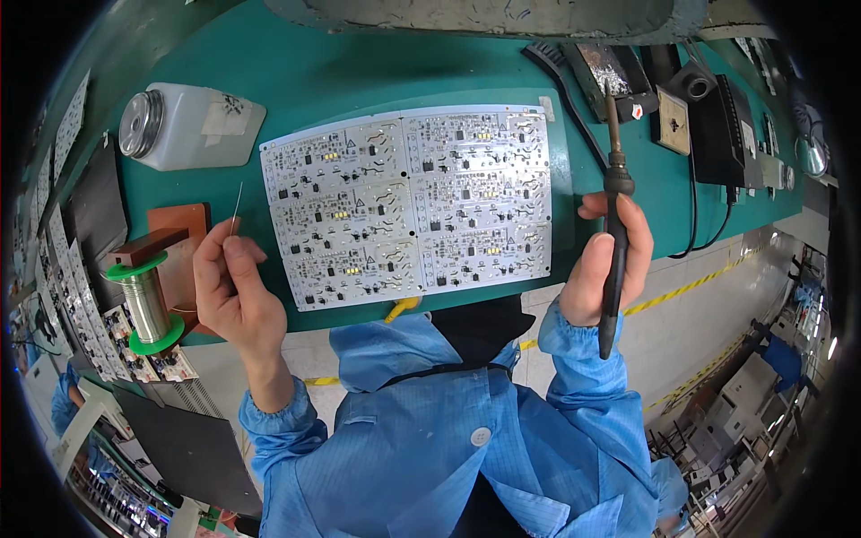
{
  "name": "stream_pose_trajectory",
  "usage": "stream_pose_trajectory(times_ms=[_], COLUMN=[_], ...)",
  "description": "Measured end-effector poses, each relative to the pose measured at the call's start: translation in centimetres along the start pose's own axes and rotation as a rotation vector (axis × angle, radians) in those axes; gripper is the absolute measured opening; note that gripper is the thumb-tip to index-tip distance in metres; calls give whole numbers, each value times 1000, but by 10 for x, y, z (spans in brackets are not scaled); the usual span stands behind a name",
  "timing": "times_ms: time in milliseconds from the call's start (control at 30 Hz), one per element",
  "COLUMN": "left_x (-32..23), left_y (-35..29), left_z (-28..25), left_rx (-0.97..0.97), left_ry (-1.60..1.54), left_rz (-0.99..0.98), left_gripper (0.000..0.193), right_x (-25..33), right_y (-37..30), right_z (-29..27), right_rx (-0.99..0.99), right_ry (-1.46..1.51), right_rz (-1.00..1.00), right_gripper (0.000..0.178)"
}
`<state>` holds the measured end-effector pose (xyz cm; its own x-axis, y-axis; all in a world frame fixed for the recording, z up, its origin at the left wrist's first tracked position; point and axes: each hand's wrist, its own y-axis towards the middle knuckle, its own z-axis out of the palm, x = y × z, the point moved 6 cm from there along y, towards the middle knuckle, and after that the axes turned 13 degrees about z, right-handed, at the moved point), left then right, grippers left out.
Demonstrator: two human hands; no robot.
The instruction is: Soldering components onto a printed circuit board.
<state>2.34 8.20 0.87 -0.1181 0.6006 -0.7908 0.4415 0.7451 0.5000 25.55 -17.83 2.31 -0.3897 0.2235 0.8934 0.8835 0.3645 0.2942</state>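
A white panel of circuit boards [408, 208], dotted with small parts, lies on the green mat between my hands. At its left, my left hand [235, 282] pinches a thin solder wire [238, 204] whose end points upward. A spool of solder wire [142, 300] with green flanges sits on a brown holder beside that hand. On the right, my right hand [612, 255] grips a soldering iron [615, 215] by its black handle. The iron stands nearly upright in the picture, its tip at the top and apart from the panel.
A white bottle with a metal lid [193, 125] lies at the back left. A black-handled brush [565, 94], a dark metal block [610, 79], a tan sponge tray [671, 121] and a black box [725, 134] with cables occupy the back right. More circuit boards [85, 296] line the left edge.
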Motion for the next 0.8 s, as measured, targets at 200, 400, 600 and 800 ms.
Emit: stream_pose_trajectory(times_ms=[200, 400, 600, 800], left_x=[-3, -7, -15, -57], left_y=[0, 4, 8, 9], left_z=[2, 6, 19, 22], left_rx=[37, 155, 376, 375], left_ry=[46, 69, 105, 405], left_rz=[10, 46, -50, 248], left_gripper=[25, 26, 19, 28], right_x=[1, 0, 4, 12], right_y=[0, 1, 2, -1], right_z=[1, 6, 15, 19], right_rx=[10, 62, 190, 157], right_ry=[58, 88, -11, -35], right_rz=[-20, -38, -1, -8], right_gripper=[43, 39, 44, 55])
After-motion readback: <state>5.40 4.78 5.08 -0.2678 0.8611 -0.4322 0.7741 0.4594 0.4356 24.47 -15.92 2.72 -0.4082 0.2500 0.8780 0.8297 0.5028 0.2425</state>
